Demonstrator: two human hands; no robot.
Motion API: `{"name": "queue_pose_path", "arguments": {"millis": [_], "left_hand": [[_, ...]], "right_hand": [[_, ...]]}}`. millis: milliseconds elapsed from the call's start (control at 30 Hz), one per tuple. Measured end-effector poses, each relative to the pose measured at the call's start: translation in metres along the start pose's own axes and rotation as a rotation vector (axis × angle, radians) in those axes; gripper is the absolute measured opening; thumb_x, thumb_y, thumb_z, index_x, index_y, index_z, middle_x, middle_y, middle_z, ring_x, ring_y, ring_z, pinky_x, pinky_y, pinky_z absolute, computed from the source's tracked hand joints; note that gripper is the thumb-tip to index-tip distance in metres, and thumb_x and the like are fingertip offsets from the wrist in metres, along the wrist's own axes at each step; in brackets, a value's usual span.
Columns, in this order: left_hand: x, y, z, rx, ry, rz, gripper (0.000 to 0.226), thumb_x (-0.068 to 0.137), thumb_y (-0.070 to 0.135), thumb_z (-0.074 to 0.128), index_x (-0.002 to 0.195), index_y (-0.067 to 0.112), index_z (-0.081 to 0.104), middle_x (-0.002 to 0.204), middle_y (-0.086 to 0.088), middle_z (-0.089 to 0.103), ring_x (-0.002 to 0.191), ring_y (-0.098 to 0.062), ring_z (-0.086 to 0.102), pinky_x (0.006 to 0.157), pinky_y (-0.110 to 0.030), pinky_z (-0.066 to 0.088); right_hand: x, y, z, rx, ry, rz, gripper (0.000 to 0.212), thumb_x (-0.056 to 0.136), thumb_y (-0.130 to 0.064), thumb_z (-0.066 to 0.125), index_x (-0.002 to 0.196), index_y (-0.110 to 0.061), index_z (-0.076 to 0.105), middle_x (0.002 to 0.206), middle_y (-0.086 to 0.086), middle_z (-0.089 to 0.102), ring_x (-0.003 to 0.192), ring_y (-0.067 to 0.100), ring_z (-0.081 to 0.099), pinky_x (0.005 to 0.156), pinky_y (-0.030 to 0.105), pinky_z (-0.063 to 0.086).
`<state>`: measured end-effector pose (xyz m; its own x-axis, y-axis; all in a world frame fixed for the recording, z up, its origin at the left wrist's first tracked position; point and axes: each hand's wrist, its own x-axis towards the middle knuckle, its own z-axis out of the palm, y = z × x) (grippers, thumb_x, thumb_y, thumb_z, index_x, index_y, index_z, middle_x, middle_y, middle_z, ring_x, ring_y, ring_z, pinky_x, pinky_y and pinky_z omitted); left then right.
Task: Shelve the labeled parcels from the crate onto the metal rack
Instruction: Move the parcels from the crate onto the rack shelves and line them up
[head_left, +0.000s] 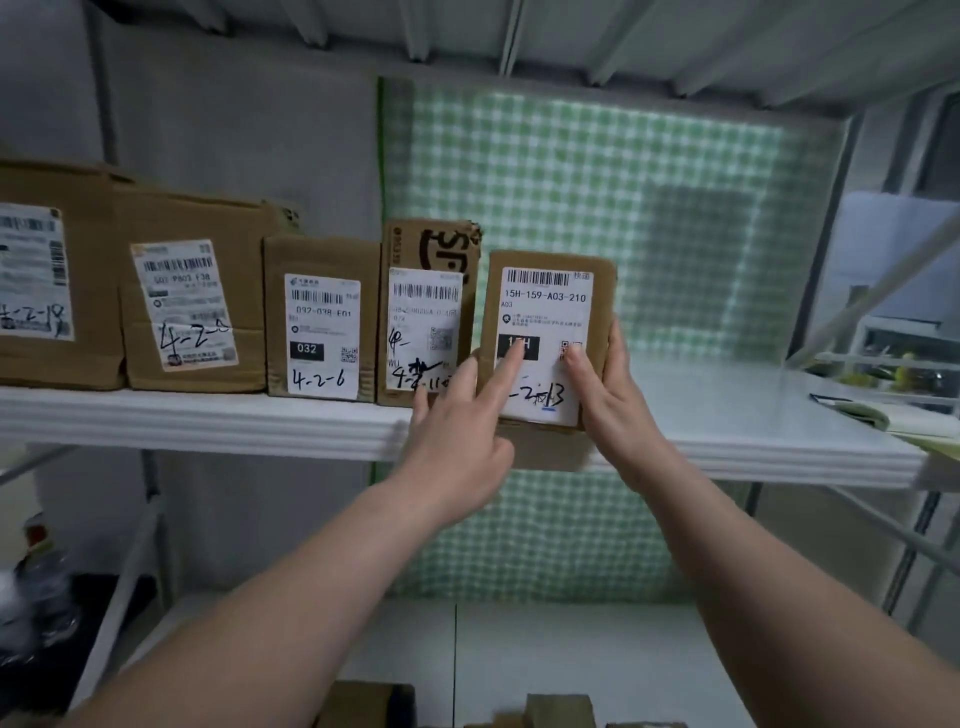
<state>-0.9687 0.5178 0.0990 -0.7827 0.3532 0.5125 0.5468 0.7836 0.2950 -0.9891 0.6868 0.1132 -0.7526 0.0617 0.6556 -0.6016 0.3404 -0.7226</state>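
Observation:
A small brown parcel (545, 265) with a white label reading 15H-159-A03-210 stands upright at the front edge of the white rack shelf (208, 415). My left hand (457, 431) touches its label with a straight index finger. My right hand (608, 395) holds the parcel's right side, thumb on the label and fingers along the edge. Left of it, several labeled parcels stand in a row: one marked 4-2-6 (321, 317), a taller one (426, 312), and two bigger boxes (192, 301) (47, 280).
The shelf (727, 405) to the right of the parcel holds a notebook and pen (883, 415) at the far right. A green checked sheet (597, 197) hangs behind the rack. More brown boxes (561, 709) lie below, at the bottom edge.

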Motion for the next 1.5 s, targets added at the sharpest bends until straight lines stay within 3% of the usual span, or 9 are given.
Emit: {"name": "queue_pose_path", "arguments": {"millis": [167, 300, 433, 567, 700, 833, 967, 1100, 1500], "left_hand": [[0.007, -0.011, 0.034, 0.148, -0.039, -0.056, 0.089, 0.094, 0.026, 0.044, 0.139, 0.049, -0.029, 0.158, -0.007, -0.02, 0.148, -0.023, -0.007, 0.119, -0.052, -0.002], [0.007, -0.022, 0.051, 0.204, 0.05, -0.032, 0.083, 0.093, 0.032, 0.046, 0.145, 0.044, -0.018, 0.152, -0.001, -0.035, 0.146, -0.022, -0.016, 0.12, -0.049, 0.003], [0.006, -0.034, 0.069, 0.451, 0.221, 0.205, 0.07, 0.082, 0.035, 0.035, 0.149, 0.021, 0.022, 0.158, -0.009, 0.007, 0.145, -0.029, 0.01, 0.114, -0.059, 0.017], [0.008, -0.037, 0.083, 0.574, 0.157, 0.271, 0.069, 0.081, 0.04, 0.031, 0.145, 0.015, 0.033, 0.154, -0.008, 0.024, 0.141, -0.029, 0.023, 0.109, -0.059, 0.018], [0.009, -0.033, 0.083, 0.504, 0.156, 0.223, 0.067, 0.081, 0.042, 0.035, 0.143, 0.016, 0.041, 0.154, -0.008, 0.023, 0.14, -0.032, 0.024, 0.11, -0.059, 0.024], [0.012, -0.025, 0.07, 0.124, 0.246, 0.05, 0.068, 0.084, 0.033, 0.058, 0.145, 0.02, 0.031, 0.156, -0.014, 0.008, 0.139, -0.038, 0.026, 0.111, -0.048, 0.032], [0.018, -0.006, 0.048, -0.132, 0.269, 0.011, 0.068, 0.089, 0.022, 0.061, 0.148, 0.026, 0.027, 0.157, -0.009, 0.006, 0.141, -0.028, 0.024, 0.114, -0.04, 0.03], [0.031, 0.002, 0.028, -0.103, 0.292, 0.022, 0.067, 0.09, 0.017, 0.061, 0.147, 0.034, 0.03, 0.156, -0.01, 0.01, 0.145, -0.026, 0.01, 0.116, -0.038, 0.019], [0.028, -0.024, 0.041, 0.035, 0.215, 0.031, 0.057, 0.086, 0.027, 0.064, 0.133, 0.031, 0.032, 0.145, -0.008, 0.014, 0.127, -0.033, 0.039, 0.103, -0.042, 0.044]], "right_hand": [[0.007, 0.036, -0.004, -0.176, -0.073, -0.061, 0.06, 0.099, -0.036, 0.05, 0.15, -0.026, 0.02, 0.133, -0.022, 0.055, 0.123, -0.002, 0.053, 0.102, 0.022, 0.043], [0.005, 0.048, 0.0, -0.311, -0.064, -0.097, 0.062, 0.098, -0.04, 0.046, 0.152, -0.026, 0.018, 0.131, -0.017, 0.059, 0.117, 0.008, 0.059, 0.097, 0.038, 0.049], [-0.002, 0.053, 0.01, -0.418, 0.057, -0.145, 0.059, 0.097, -0.042, 0.044, 0.149, -0.02, 0.026, 0.133, -0.005, 0.056, 0.122, 0.016, 0.052, 0.1, 0.045, 0.045], [-0.008, 0.061, 0.016, -0.586, 0.08, -0.068, 0.061, 0.097, -0.041, 0.045, 0.149, -0.016, 0.025, 0.125, 0.001, 0.06, 0.11, 0.022, 0.055, 0.099, 0.054, 0.043], [-0.007, 0.052, 0.021, -0.599, 0.109, 0.013, 0.062, 0.092, -0.045, 0.042, 0.148, -0.021, 0.028, 0.118, 0.0, 0.065, 0.101, 0.025, 0.061, 0.093, 0.055, 0.047], [-0.003, 0.037, 0.016, -0.463, 0.105, 0.19, 0.075, 0.094, -0.045, 0.053, 0.156, -0.027, 0.014, 0.14, 0.001, 0.057, 0.123, 0.028, 0.055, 0.101, 0.045, 0.043], [0.004, 0.021, 0.01, -0.329, 0.144, 0.198, 0.052, 0.091, -0.04, 0.058, 0.139, -0.03, 0.042, 0.108, -0.015, 0.066, 0.105, 0.019, 0.062, 0.085, 0.035, 0.047], [0.008, 0.01, 0.004, -0.279, 0.185, 0.158, 0.056, 0.087, -0.039, 0.067, 0.138, -0.03, 0.046, 0.111, -0.012, 0.065, 0.104, 0.017, 0.063, 0.092, 0.038, 0.049], [-0.01, 0.025, 0.012, -0.349, 0.116, 0.219, 0.062, 0.079, -0.018, 0.076, 0.13, -0.021, 0.041, 0.103, -0.017, 0.058, 0.086, 0.009, 0.067, 0.088, 0.039, 0.054]]}}
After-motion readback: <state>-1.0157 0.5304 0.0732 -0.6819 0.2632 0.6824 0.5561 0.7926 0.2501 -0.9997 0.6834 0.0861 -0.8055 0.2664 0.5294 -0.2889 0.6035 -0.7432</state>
